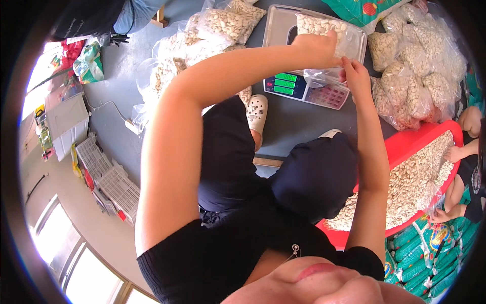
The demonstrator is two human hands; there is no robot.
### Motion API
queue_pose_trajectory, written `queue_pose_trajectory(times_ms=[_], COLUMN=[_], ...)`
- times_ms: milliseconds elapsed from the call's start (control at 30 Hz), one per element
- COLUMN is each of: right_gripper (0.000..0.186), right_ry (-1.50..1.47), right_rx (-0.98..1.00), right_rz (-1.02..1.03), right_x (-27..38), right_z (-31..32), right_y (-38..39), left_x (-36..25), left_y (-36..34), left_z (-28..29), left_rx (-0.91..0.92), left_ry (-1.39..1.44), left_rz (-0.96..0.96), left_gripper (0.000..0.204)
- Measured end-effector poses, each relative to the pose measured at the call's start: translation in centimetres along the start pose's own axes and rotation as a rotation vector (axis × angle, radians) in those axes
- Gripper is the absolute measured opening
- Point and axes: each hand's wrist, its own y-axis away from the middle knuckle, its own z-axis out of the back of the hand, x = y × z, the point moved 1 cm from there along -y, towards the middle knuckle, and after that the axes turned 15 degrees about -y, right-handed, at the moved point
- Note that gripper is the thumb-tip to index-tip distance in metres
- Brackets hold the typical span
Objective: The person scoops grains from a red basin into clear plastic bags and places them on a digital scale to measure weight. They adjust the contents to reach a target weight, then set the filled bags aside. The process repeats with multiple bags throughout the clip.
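A clear plastic bag of pale flat seeds or beans (316, 26) rests over the steel pan of a digital scale (273, 40), whose display glows green. My left hand (319, 50) is closed on the bag's near part. Just right of it, my right hand (354, 76) pinches the bag's loose plastic end with curled fingers. Several filled bags lie beside the scale, on the left (228, 23) and on the right (405, 91).
A red tub (334, 233) of loose seeds stands at right, with co-workers' hands (453, 154) at it. Green sacks (415, 253) are stacked below. White plastic crates (114, 187) and a cable with a power strip (131, 126) are at left. Another person (126, 12) is at upper left.
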Motion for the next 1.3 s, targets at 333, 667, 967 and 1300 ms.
queue_pose_trajectory(times_ms=[333,667,967,1300], right_gripper=[0.029,0.035,0.012,0.028], right_ry=[0.281,0.605,0.802,1.307], right_rx=[-0.096,-0.221,-0.029,0.24], right_rz=[0.421,0.641,1.197,1.109], right_x=[5.5,7.4,11.3,11.4], right_z=[2.8,1.2,-2.8,-6.3], right_y=[-4.0,3.3,7.9,2.7], left_x=[7.9,6.6,9.0,7.3], left_y=[3.4,5.0,8.2,7.4], left_z=[4.7,2.7,2.7,2.6], left_rx=[-0.613,-0.458,-0.558,-0.39], left_ry=[0.181,0.13,0.33,0.486], left_rz=[0.199,0.166,0.296,0.176], left_gripper=[0.02,0.04,0.043,0.043])
